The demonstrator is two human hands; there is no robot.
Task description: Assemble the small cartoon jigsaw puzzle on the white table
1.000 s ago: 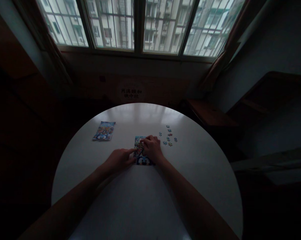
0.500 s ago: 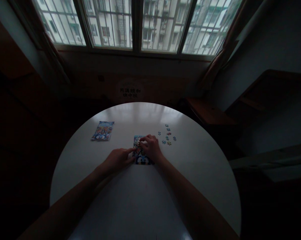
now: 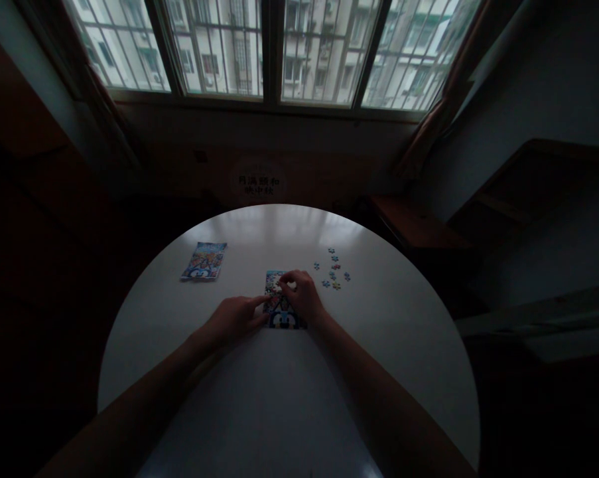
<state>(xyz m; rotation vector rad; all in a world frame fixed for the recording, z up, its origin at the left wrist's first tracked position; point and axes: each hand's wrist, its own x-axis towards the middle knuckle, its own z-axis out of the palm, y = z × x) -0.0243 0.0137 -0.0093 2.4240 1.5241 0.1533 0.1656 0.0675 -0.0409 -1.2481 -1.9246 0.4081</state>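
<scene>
Several loose pieces point(image 3: 332, 275) lie on the white table point(image 3: 289, 398), just beyond the right hand point(image 3: 303, 297). Jigsaw point(image 3: 284, 320) flat between both hands, upper part gapped. Left hand point(image 3: 235, 315): loosely open, grips nothing, forefinger at the jigsaw's left side. Right hand: curled over the right side, thumb and forefinger nearly meeting; cannot tell whether they pinch anything. Risk: uneven pressing could buckle joined pieces; a dragging wrist could skew everything.
</scene>
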